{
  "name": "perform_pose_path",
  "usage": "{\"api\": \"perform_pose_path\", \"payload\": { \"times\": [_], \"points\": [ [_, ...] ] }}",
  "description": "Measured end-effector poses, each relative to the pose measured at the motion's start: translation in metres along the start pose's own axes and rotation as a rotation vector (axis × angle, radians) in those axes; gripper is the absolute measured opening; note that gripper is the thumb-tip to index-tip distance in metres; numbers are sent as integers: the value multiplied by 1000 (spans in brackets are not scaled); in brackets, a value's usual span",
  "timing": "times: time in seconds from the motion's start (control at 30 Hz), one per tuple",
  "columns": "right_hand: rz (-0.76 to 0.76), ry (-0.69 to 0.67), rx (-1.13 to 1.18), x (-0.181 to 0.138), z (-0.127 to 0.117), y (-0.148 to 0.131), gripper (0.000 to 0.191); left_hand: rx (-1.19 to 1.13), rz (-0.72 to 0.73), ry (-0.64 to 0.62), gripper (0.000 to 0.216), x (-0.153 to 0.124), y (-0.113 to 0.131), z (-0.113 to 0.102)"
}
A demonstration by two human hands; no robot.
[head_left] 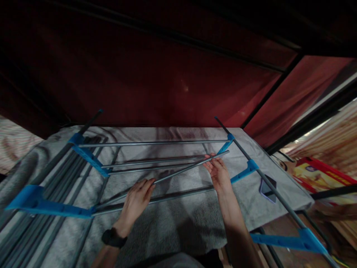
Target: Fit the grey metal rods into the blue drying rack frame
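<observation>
A partly built frame of grey metal tubes and blue plastic brackets lies on a light grey cloth. My left hand (pixel 138 195), wearing a dark watch, is closed over a thin grey tube (pixel 181 170). The tube's left end lies near the front left blue bracket (pixel 61 208). My right hand (pixel 218 172), palm turned up, has its fingers around the tube close to its free right end. That end is raised beside the right back bracket (pixel 224 147) and apart from the right middle bracket (pixel 245 171). Other crossbars (pixel 156 143) run between the two sides.
Several loose grey tubes (pixel 64 178) lie in a bundle at the left. A phone (pixel 268 188) rests on the cloth (pixel 173 223) beyond the right side tube (pixel 276 193). A red and yellow box (pixel 320 173) stands at far right. Dark red panels (pixel 167 82) rise behind.
</observation>
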State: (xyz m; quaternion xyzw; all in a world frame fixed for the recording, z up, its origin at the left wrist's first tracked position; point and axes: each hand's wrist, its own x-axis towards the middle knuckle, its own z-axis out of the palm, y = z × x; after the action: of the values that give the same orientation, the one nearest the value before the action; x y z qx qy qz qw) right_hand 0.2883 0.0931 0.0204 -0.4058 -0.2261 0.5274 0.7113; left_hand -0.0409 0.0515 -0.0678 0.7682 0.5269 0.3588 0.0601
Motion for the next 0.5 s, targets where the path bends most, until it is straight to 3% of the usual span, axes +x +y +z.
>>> {"api": "perform_pose_path", "payload": {
  "times": [0.3, 0.5],
  "points": [
    [7, 31, -36, 16, -20, 4, 29, 17, -15, 9, 30, 9, -1, 0],
    [53, 93, -23, 18, -33, 16, 38, 21, -59, 15, 27, 5, -9, -2]
  ]
}}
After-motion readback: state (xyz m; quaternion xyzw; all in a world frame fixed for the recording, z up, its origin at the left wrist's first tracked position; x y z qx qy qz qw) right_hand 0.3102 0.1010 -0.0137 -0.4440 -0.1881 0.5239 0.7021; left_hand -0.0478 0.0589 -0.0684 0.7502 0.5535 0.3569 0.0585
